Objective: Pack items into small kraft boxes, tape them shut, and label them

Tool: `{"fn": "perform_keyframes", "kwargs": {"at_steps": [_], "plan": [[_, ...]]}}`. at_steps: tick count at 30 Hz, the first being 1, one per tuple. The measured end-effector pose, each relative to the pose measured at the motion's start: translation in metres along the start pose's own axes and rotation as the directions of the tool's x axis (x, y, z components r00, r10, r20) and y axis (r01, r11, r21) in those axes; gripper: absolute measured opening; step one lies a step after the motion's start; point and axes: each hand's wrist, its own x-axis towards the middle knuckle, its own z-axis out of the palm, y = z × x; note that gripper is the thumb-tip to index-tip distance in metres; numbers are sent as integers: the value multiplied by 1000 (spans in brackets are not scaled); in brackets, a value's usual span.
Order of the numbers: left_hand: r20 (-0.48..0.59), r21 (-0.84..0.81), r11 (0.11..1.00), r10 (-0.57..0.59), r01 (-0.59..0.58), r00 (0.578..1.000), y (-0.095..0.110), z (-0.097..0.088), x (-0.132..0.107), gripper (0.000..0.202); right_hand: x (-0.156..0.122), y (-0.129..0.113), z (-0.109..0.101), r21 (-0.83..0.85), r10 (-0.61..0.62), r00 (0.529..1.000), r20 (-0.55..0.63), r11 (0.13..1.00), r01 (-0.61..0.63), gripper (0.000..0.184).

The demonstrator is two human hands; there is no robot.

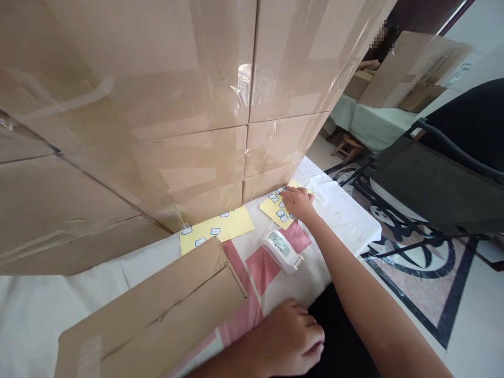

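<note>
My right hand [298, 203] reaches forward and rests on a yellow sticker sheet [275, 209] with several small white labels, at the foot of a tall stack of cardboard boxes [189, 105]. Its fingers curl down onto the sheet as if pinching at a label; what they hold is too small to see. My left hand [289, 336] lies near the table's front edge with fingers curled, beside a flat cardboard box [157, 315]. A second yellow sticker sheet [220, 229] lies to the left. A small white label device [281, 251] sits between my hands.
The table carries a white cloth with pink squares [346, 215]. To the right stands a dark folding chair [437, 184] on a patterned floor. At the back, another person [378, 47] is partly seen with more cardboard on a cloth-covered table [370, 123].
</note>
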Motion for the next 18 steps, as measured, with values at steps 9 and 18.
{"fn": "perform_keyframes", "kwargs": {"at_steps": [9, 18], "plan": [[-1, -67, 997, -24, 24, 1000, -2, 1, 0, 10, -15, 7, -16, -70, -46, 998, 40, 996, 49, 28], [7, -76, 997, -24, 25, 1000, -1, 1, 1, 9, -19, 18, -13, -90, -20, 999, 48, 996, 24, 31]]}}
